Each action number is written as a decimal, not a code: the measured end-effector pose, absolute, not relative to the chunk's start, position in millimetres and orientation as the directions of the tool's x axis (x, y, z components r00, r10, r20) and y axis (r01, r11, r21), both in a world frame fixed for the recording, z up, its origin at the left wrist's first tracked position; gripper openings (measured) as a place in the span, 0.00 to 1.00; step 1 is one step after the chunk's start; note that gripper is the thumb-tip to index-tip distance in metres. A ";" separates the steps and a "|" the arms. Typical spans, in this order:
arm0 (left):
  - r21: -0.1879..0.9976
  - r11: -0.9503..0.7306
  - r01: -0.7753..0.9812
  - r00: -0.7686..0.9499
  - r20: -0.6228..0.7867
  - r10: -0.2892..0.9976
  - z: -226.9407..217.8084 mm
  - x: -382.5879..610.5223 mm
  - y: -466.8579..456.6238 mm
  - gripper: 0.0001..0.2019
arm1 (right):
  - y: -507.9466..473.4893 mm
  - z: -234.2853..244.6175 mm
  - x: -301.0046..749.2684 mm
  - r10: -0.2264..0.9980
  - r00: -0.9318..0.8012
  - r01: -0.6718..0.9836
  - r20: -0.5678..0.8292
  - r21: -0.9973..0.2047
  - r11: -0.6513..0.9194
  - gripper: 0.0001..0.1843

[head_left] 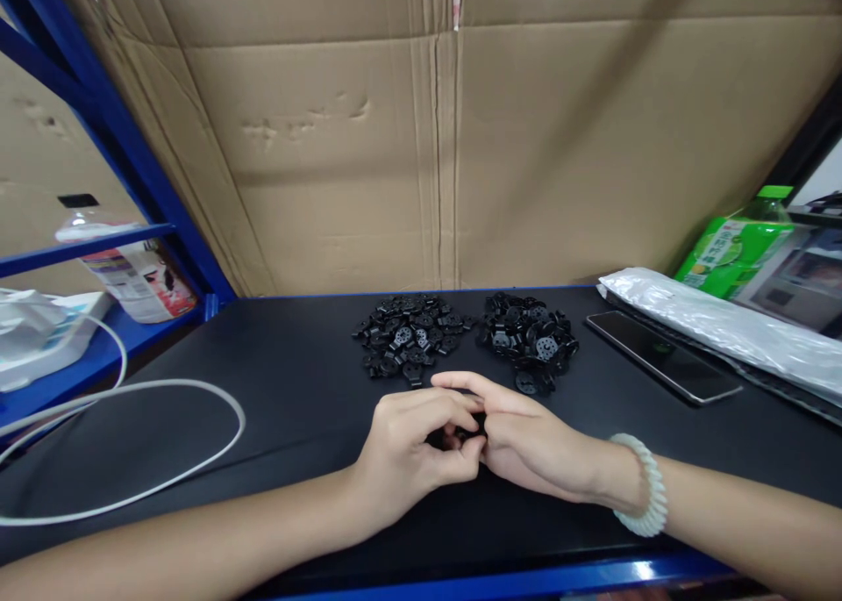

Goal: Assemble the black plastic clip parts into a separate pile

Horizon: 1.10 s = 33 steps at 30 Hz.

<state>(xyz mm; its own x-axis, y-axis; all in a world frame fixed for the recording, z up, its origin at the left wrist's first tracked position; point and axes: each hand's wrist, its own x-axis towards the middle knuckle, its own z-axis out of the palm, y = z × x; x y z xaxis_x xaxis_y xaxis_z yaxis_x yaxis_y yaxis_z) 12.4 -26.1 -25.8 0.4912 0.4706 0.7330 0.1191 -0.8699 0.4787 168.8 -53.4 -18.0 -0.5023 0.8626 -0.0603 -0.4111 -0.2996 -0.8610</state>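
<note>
My left hand [417, 439] and my right hand [532, 434] meet over the front middle of the black table. Between their fingertips is a small black plastic part [474, 427], mostly covered by the fingers. Both hands are closed around it. Just beyond them lie two heaps of small black parts with round perforated discs: a left heap [414, 333] and a right heap [530, 333]. A pale coiled band [641, 485] circles my right wrist.
A phone [664, 355] and a silvery plastic-wrapped package [710, 325] lie at the right, near a green-capped bottle [737, 241]. A white cable [224, 399] loops over the table's left. Blue shelving [190, 232] holds another bottle [138, 272]. Cardboard [329, 145] stands behind.
</note>
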 end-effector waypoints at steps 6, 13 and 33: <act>0.387 -0.912 0.134 0.460 0.791 0.403 -20.8 11.0 -25.3 0.07 | -56.6 -17.4 165.4 0.872 -0.490 -0.434 -0.013 -0.863 -0.257 0.29; 0.647 -0.746 0.160 0.353 0.668 0.655 -19.4 6.9 -22.8 0.07 | -54.2 -21.7 161.2 0.909 -0.412 -0.441 0.058 -0.886 -0.143 0.27; 0.492 -0.842 0.222 0.730 0.488 0.478 -13.4 -0.4 -32.1 0.10 | 13.5 -0.4 268.8 0.779 -0.247 0.834 0.576 -0.283 0.474 0.29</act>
